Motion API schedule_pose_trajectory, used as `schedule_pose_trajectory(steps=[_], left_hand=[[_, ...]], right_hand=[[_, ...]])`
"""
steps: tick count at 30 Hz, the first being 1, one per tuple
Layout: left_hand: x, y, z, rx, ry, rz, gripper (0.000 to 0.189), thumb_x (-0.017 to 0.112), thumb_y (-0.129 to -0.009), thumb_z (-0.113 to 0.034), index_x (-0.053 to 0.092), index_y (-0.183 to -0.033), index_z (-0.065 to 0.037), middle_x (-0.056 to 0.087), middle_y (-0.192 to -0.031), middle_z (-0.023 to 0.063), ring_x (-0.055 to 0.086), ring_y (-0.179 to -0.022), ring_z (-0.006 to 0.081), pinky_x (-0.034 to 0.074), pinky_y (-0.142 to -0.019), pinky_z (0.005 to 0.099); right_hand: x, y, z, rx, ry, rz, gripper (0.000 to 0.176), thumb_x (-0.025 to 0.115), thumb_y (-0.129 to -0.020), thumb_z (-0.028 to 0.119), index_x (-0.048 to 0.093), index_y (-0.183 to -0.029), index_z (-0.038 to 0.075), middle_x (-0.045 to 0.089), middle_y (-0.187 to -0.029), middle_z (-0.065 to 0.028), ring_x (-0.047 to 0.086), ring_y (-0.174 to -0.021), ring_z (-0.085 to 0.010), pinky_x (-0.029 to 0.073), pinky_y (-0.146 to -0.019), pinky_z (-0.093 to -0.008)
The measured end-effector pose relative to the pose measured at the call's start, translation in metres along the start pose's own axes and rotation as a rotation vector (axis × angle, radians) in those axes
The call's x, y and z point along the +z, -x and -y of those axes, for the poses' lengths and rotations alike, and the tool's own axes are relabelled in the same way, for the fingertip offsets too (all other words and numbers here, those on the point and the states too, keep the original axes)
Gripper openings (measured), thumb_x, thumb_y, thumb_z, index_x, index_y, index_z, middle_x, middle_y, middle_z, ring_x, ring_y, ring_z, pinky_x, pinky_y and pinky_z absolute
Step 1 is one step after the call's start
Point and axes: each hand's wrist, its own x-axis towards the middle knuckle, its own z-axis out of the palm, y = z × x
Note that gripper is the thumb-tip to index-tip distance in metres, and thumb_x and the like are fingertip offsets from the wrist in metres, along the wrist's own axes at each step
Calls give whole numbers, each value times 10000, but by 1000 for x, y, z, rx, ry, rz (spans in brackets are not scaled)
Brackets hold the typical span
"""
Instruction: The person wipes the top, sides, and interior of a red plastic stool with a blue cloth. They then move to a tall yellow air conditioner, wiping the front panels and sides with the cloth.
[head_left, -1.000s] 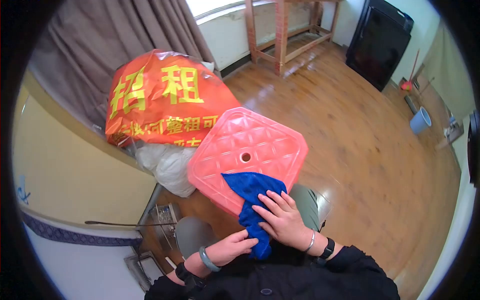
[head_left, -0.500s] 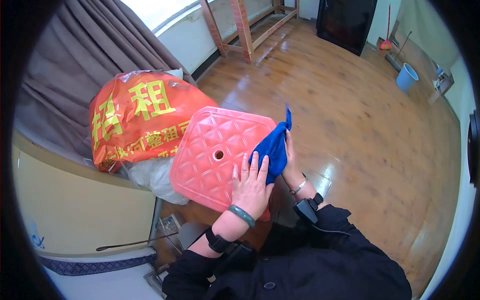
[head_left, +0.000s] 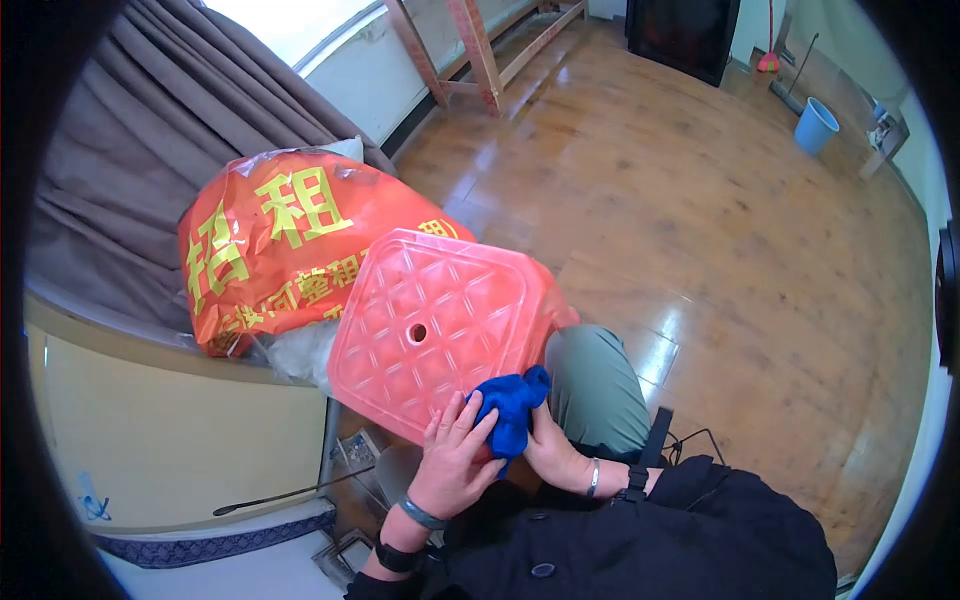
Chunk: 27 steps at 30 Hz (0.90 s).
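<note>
A pink plastic stool [head_left: 440,290] with a quilted square top and a round hole in its middle is tilted in front of me. A bunched blue cloth [head_left: 512,408] lies against the near corner of its top. My left hand [head_left: 450,462] has its fingers over the stool's near edge, with the cloth pinched between fingers and thumb. On the cloth's other side, my right hand [head_left: 553,448] is closed on it, its fingers partly hidden behind the fabric.
To the left, a large red bag [head_left: 300,235] with yellow characters rests by the grey curtain [head_left: 130,150]. My green-clad knee [head_left: 595,385] is right of the stool. Farther off stand a wooden frame [head_left: 475,50], a black cabinet [head_left: 683,35] and a blue bucket [head_left: 816,125] on the wooden floor [head_left: 750,250].
Both hands and the cloth have moved down from the stool's right side to its near corner. The stool has turned and shows more of its right side; the cloth is more bunched.
</note>
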Motion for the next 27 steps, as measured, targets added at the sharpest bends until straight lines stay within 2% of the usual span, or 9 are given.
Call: schedule_pose_trajectory(steps=[5, 7, 9, 14, 18, 21, 23, 24, 27], left_hand=[[-23, 0, 28, 119, 250, -2, 543, 709, -815, -220, 547, -1322, -114, 423, -1450, 161, 377, -1352, 361, 315, -1082, 446], [-30, -5, 30, 68, 280, -16, 521, 682, -840, -207, 535, -1328, -99, 414, -1448, 181, 418, -1313, 366, 344, -1064, 426], [-33, -12, 33, 16, 209, -181, 498, 652, -867, -210, 526, -1331, -83, 397, -1458, 189, 421, -1302, 378, 332, -1073, 440], [-42, -34, 73, -46, -86, -232, 596, 584, -918, -315, 390, -1438, -97, 268, -1535, 193, 190, -1433, 407, 206, -1135, 523], [-42, -45, 82, -248, -294, -139, 651, 524, -934, -406, 321, -1480, -114, 203, -1563, 186, 133, -1451, 396, 182, -1111, 598], [-15, -48, 99, -265, -350, -136, 676, 507, -926, -432, 306, -1492, -120, 197, -1567, 186, 144, -1451, 391, 182, -1117, 575], [-15, -49, 96, -267, -363, -148, 687, 504, -919, -439, 304, -1495, -120, 202, -1567, 187, 154, -1449, 388, 179, -1121, 562], [-14, -49, 94, -269, -372, -161, 698, 502, -912, -446, 303, -1497, -120, 206, -1566, 187, 164, -1447, 386, 176, -1125, 549], [-14, -49, 91, -268, -381, -176, 697, 514, -904, -439, 321, -1490, -116, 225, -1559, 193, 190, -1439, 388, 174, -1129, 529]], right_hand=[[-11, 2, 17, 47, 68, 6, 623, 563, -928, 147, 222, -1433, 15, 496, -1280, -245, 507, -1228, -359, 404, -1030, -407], [-24, -4, 11, 176, -21, 23, 612, 579, -912, 86, 265, -1434, 34, 488, -1302, -171, 481, -1250, -251, 386, -1047, -358], [-38, -14, 5, 147, -48, -10, 430, 584, -886, 50, 445, -1292, 25, 565, -1136, -84, 550, -1097, -189, 443, -968, -326], [-61, -44, 11, 266, -627, 11, 398, 602, -931, 104, 484, -1307, 52, 557, -1153, -2, 543, -1058, -126, 451, -929, -288], [-90, -82, 45, 109, -610, -82, 445, 599, -956, 179, 461, -1360, 55, 534, -1222, -5, 518, -1097, -114, 435, -961, -280], [-102, -110, 58, -29, -453, -37, 427, 562, -951, 149, 463, -1344, 15, 573, -1231, -54, 541, -1131, -160, 438, -979, -310], [-96, -128, 60, -493, 304, -164, 465, 572, -905, 162, 468, -1331, 8, 522, -1317, -170, 503, -1232, -292, 387, -1050, -376], [-89, -135, 54, -437, 358, -102, 512, 576, -849, 152, 466, -1325, 2, 448, -1360, -248, 416, -1297, -388, 325, -1099, -426], [-75, -151, 43, -440, 576, -216, 509, 547, -833, 118, 467, -1322, -1, 461, -1359, -233, 424, -1292, -376, 322, -1104, -434]])
